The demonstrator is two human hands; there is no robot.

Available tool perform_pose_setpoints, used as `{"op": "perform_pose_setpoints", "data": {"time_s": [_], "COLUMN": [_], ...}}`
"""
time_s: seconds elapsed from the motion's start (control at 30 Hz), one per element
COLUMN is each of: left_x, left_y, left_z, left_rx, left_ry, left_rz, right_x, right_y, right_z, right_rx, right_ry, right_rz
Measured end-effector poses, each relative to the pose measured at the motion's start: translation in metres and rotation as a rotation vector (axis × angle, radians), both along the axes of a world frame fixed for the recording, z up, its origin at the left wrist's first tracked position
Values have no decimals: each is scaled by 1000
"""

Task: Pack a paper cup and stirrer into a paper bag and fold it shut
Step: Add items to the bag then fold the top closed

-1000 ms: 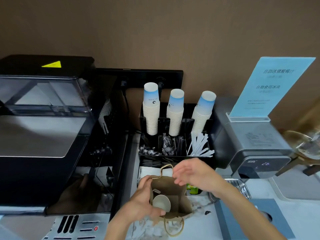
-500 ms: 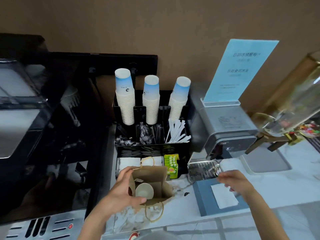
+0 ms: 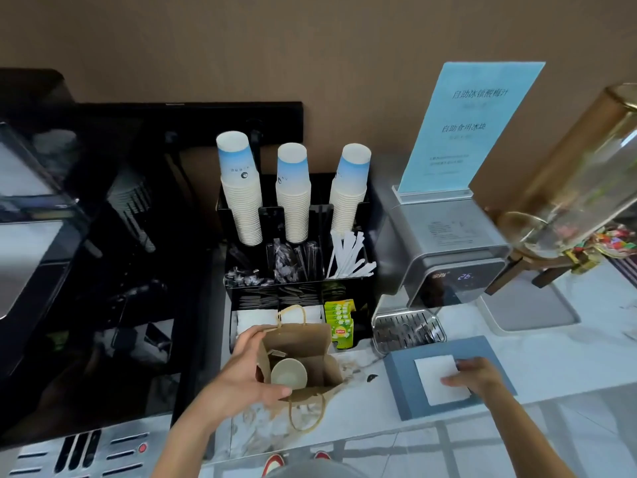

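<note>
A brown paper bag (image 3: pixel 320 360) with twine handles stands open on the marble counter. A paper cup (image 3: pixel 289 373) sits inside it, mouth up. My left hand (image 3: pixel 241 377) grips the bag's left rim and holds it open. My right hand (image 3: pixel 477 377) rests flat on a white napkin (image 3: pixel 436 374) that lies on a grey-blue mat (image 3: pixel 401 388), fingers on the napkin's right edge. White wrapped stirrers (image 3: pixel 348 257) stand in the black organiser behind the bag.
Three stacks of blue-and-white paper cups (image 3: pixel 293 198) fill the organiser's top. Green tea boxes (image 3: pixel 341 322) sit beside the bag. A black coffee machine (image 3: pixel 86 270) stands left, a silver ice machine (image 3: pixel 444 250) with a blue sign right, a glass drink dispenser (image 3: pixel 586 188) far right.
My right hand left the bag's mouth, swung right and came down on the white napkin. My left hand kept holding the bag open. The view panned right.
</note>
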State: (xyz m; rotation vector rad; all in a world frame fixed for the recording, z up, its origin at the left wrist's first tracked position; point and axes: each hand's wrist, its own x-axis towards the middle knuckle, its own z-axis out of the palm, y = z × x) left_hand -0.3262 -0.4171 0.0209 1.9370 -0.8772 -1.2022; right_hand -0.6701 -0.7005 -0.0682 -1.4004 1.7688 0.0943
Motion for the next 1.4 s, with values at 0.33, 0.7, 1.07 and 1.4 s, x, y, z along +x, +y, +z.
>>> {"op": "perform_pose_setpoints", "data": {"time_s": [0.33,0.7,1.07,1.4], "left_x": [-6,-26,-34,-47], "left_y": [2,-6,-7,-16], "left_z": [0,0,-4,-11], "left_rx": [-26,-73,-42,-39], "left_ry": [-8,-55,-71,-28], "left_rz": [-26,1,65,12], "right_x": [32,154,228,253], "right_y": [36,127,140,132], "right_z": [99,201,123,59], "right_rx": [133,82,6,170], "right_ry": [-489,-450,260,483], "right_rz": [-141,630,1025,1112]}}
